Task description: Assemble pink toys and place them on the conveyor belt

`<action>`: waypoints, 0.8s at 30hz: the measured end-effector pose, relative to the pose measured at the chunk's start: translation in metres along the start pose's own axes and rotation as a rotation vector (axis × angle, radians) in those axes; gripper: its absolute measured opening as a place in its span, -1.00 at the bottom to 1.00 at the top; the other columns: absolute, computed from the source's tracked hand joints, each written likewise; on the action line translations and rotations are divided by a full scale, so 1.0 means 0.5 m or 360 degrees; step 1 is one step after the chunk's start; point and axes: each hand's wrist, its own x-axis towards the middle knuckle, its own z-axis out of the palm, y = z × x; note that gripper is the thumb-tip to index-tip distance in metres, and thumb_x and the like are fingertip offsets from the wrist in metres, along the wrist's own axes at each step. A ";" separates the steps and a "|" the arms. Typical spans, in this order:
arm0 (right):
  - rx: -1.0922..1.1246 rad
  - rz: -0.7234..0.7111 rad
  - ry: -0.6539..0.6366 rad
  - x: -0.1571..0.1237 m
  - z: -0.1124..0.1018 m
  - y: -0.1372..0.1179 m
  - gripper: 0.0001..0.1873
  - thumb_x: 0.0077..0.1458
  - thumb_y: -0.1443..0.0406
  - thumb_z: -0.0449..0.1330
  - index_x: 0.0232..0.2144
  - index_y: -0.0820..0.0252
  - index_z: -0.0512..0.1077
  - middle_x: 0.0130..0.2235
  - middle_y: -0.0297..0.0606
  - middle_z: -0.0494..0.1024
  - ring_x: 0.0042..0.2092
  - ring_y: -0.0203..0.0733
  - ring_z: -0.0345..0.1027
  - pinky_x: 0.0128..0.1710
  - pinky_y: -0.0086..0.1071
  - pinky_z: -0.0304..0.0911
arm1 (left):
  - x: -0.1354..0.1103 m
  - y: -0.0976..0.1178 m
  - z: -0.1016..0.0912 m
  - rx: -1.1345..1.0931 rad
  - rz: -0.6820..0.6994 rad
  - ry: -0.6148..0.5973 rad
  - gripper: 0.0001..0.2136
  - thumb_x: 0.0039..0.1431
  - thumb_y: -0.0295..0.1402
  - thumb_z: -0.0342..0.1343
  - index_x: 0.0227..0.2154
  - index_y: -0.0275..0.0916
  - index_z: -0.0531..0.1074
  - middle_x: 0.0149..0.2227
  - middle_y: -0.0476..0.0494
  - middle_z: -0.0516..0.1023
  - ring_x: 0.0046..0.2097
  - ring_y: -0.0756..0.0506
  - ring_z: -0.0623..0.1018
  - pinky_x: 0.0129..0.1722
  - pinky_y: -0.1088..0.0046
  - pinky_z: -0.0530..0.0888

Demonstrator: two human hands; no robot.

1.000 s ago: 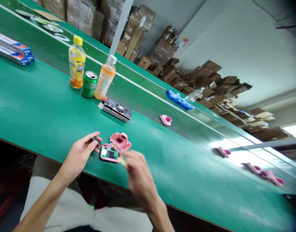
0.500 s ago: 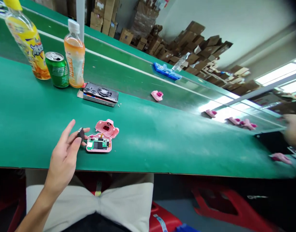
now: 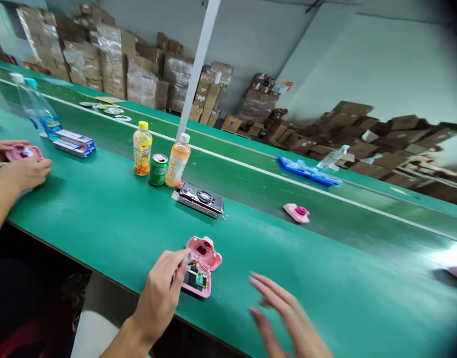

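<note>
An opened pink toy camera [image 3: 201, 266] lies on the green table near its front edge, its circuit board showing. My left hand [image 3: 162, 291] rests against the toy's left side, fingertips pinched on a small part that I cannot make out. My right hand [image 3: 284, 315] hovers to the right of the toy, fingers spread, nothing in it, smeared by motion.
Two drink bottles [image 3: 142, 148] and a green can [image 3: 158, 169] stand behind, next to a dark device [image 3: 200, 198]. A pink toy [image 3: 296, 213] lies on the belt. Another person's hands [image 3: 20, 164] hold a pink toy at far left. A blue tray [image 3: 308, 171] and cardboard boxes lie beyond.
My left hand moved from beside the toy onto its left edge. My right hand came back from the far right to just right of the toy. The view swung left.
</note>
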 end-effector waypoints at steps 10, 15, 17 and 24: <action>0.0228 -0.0949 -0.0862 0.179 0.079 -0.087 -0.84 0.32 0.40 0.11 -0.12 0.07 0.41 -0.13 -0.21 0.63 -0.14 -0.09 0.58 -0.13 -0.29 0.56 | -0.017 -0.004 0.009 0.0410 0.0704 0.0109 -0.70 0.45 -0.49 -0.11 0.17 -0.28 0.32 0.04 -0.30 0.59 0.08 -0.07 0.61 0.07 0.50 0.58; 0.0375 -0.0818 -0.0777 0.160 0.063 -0.099 -0.78 0.32 0.45 0.08 -0.11 0.08 0.44 -0.12 -0.21 0.63 -0.12 -0.10 0.57 -0.13 -0.29 0.55 | -0.023 -0.004 0.010 0.0320 0.0716 0.0077 -0.70 0.43 -0.53 -0.06 0.15 -0.28 0.35 -0.01 -0.26 0.61 0.07 -0.06 0.60 0.13 0.50 0.53; 0.0481 -0.0704 -0.0768 0.155 0.064 -0.101 -0.77 0.32 0.46 0.09 -0.14 0.08 0.48 -0.13 -0.23 0.64 -0.12 -0.15 0.57 -0.11 -0.35 0.53 | -0.028 -0.012 0.011 0.0292 0.0722 0.0059 -0.68 0.42 -0.53 -0.06 0.18 -0.27 0.33 0.02 -0.24 0.61 0.11 -0.04 0.58 0.16 0.52 0.50; 0.0694 -0.0288 -0.0678 0.147 0.058 -0.068 -0.86 0.27 0.38 0.25 -0.18 0.08 0.59 -0.11 -0.22 0.67 -0.09 -0.15 0.59 -0.03 -0.32 0.50 | -0.029 -0.016 0.006 0.0457 0.0354 -0.0196 -0.56 0.43 -0.48 -0.11 0.32 -0.17 0.20 0.20 -0.23 0.47 0.25 -0.18 0.42 0.20 0.26 0.49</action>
